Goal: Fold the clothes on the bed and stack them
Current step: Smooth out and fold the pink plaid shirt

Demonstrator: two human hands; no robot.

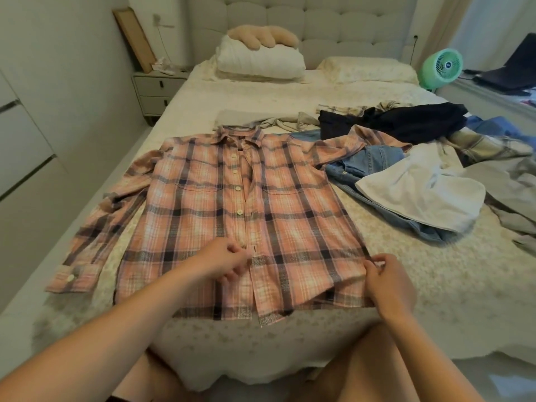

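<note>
With the left hand (224,261) pinching the button strip and the right hand (387,281) pinching the hem's side edge, the plaid shirt (232,204) wants pulling flat and square on the bed (406,271) before any fold.

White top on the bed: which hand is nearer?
Right. The right hand pinches the plaid shirt's right hem edge, below-left of the white top; the left hand is at the button placket, farther left.

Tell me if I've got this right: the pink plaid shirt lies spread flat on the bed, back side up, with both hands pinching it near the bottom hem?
Not quite. The head view shows the pink plaid shirt front side up: its buttons and chest pockets face the camera. The rest holds: it lies flat on the bed, the left hand and right hand pinching it near the hem.
</note>
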